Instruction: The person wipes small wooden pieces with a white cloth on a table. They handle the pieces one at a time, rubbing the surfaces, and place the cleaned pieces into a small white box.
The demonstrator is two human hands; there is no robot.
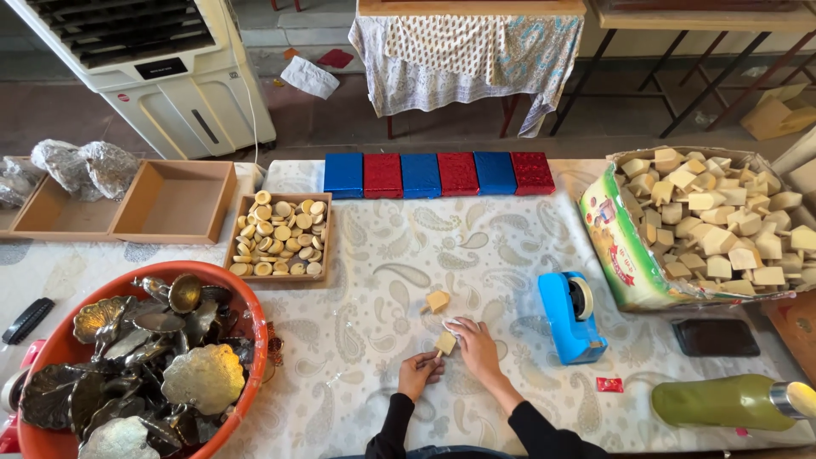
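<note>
Pinched between the fingertips of the left hand and steadied from above by the right hand, a small pale block sits just over the table, near the middle of its front edge. Both hands are closed lightly on this one piece; the left seems to hold its lower corner or a thin stub there, though the detail is too small to be sure, and the right hand's curled fingers rest on its top and far side. A second block of the same kind lies loose on the patterned cloth just beyond the hands. To judge by its squared faces and matte cream colour, the piece is probably light, stiff and dry, not slippery, with corners that might chip or crumble if squeezed hard; the flat opposite faces look like the safest place to hold it. A blue tape dispenser stands just right of the hands. At the right edge an open carton is heaped with similar blocks. Along the back edge runs a row of blue and red boxes, with a wooden tray of round discs to its left. An orange tub of metal leaf-shaped dishes fills the front left corner.
</note>
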